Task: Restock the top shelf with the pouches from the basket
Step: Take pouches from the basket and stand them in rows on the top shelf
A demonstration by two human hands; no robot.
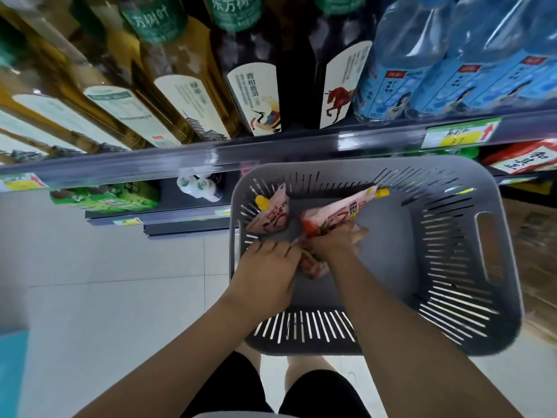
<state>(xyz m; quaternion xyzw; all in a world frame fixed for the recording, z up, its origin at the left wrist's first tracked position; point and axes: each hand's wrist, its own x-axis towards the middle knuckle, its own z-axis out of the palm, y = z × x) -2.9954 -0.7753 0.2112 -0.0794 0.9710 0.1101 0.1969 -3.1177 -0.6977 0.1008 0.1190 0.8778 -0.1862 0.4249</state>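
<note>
Our bare forearms reach down into the grey plastic basket (pixel 482 297), a rounded tub with slotted walls and a handle cut-out, where our right hand (pixel 334 242) curls its fingers round the red lower end of a glossy pink spouted pouch (pixel 346 211) whose yellow cap points at the far wall. Our left hand (pixel 268 267) lies knuckles-up against a crumpled pouch (pixel 313 268) between the hands, though we cannot tell whether it grips it, and a third pouch (pixel 271 217) leans in the far left corner. Above, on the shelf (pixel 271 149), tea bottles (pixel 187 95) carry labels reading 东方树叶, 绿茶 and 青柑普洱.
</note>
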